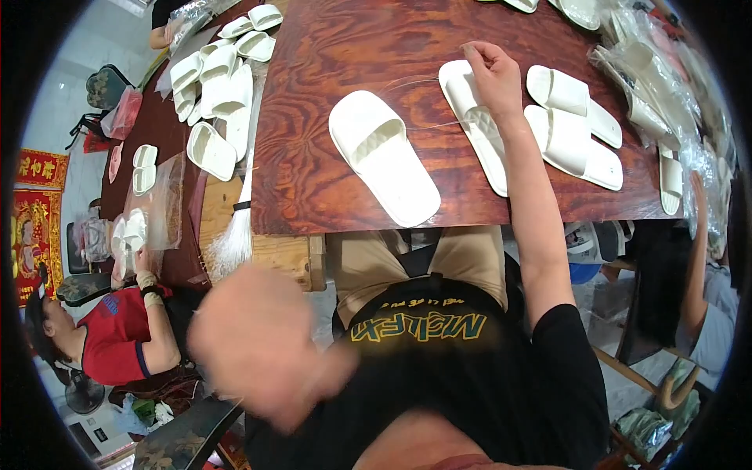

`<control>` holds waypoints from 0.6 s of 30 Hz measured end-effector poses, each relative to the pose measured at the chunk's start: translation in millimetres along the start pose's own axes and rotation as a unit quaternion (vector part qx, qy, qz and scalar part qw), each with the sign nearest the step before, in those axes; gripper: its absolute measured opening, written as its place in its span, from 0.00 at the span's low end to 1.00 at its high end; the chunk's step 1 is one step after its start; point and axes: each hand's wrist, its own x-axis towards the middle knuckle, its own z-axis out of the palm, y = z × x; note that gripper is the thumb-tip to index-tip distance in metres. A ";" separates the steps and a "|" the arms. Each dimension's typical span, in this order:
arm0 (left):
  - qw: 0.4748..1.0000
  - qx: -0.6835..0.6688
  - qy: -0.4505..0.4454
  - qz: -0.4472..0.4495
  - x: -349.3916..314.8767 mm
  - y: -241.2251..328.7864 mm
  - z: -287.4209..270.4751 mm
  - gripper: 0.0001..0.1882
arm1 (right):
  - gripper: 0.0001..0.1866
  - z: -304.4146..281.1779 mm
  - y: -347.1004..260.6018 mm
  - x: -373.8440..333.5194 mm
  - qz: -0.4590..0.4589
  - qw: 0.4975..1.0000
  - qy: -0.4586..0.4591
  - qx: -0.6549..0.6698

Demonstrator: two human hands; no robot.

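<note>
You sat at a big dark wooden table (329,117) with red-brown swirls, and it held everything flat and close so you could reach it without standing. Your right hand (493,74) was stretched far out over the table, and its fingers were pinched tight together at the top end of a white slipper (472,117), as if on something thin. A fine clear thread (427,125) ran from near that slipper across the wood, but I could not tell if your fingers really held it. That slipper lay long-ways under your wrist, so your arm could rest on it and keep it from sliding. A second white slide slipper (382,157) lay alone just to its left, tilted, with its open strap facing up. Two more white slippers (576,129) lay side by side on the right, near your arm and out of its way. Your left hand (258,345) was pulled back low near your belly, off the table, and it was so blurry that I could not tell if its fingers were open or closed. Beside the table a bundle of pale threads (235,235) hung down like a brush. Far left, another person in a red shirt (110,329) sat at another table with more slippers (215,86) and clear bags (160,204).
</note>
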 end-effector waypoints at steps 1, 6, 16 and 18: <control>0.968 0.118 0.029 -0.220 -5.5 -8.9 12.4 0.15 | 0.13 -3.1 -1.2 0.8 -0.002 1.000 -0.009 -0.007; 0.725 0.359 -0.029 -0.587 -30.4 -112.0 50.7 0.30 | 0.18 -44.7 -3.1 3.4 -0.134 0.945 -0.105 -0.278; 0.734 0.353 0.019 -0.579 -20.0 -176.5 57.2 0.49 | 0.35 -50.1 -10.3 -10.0 -0.096 0.889 -0.365 -0.258; 0.734 0.354 0.013 -0.579 -25.4 -180.8 55.1 0.41 | 0.33 -25.9 -13.1 -21.1 -0.140 0.887 -0.399 -0.184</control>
